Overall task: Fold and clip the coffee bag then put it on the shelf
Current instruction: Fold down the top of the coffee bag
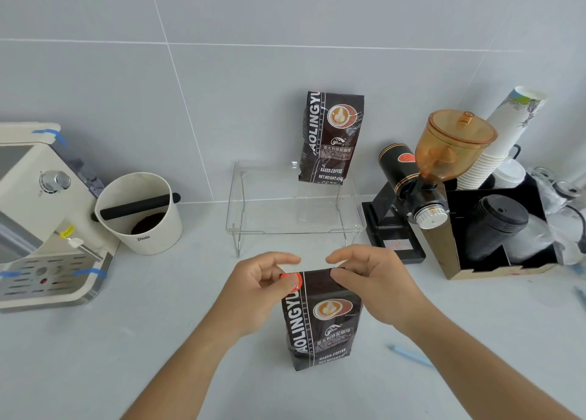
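Note:
A dark brown coffee bag [323, 327] stands upright on the grey counter in front of me, its top folded down. My left hand [263, 289] pinches a small red clip [293, 280] at the bag's top left corner. At the top right corner, my right hand [374, 280] holds the folded edge between thumb and fingers. Behind the bag stands a clear acrylic shelf [295, 226]. A second coffee bag [331, 137] of the same kind stands on the shelf's back right, leaning on the wall.
A cream espresso machine [41, 216] and a white knock box [139, 213] stand at the left. At the right are a black grinder with an amber hopper [444, 159], stacked paper cups [501, 140] and a box of black lids [498, 226]. A light blue stick [410, 354] lies on the counter.

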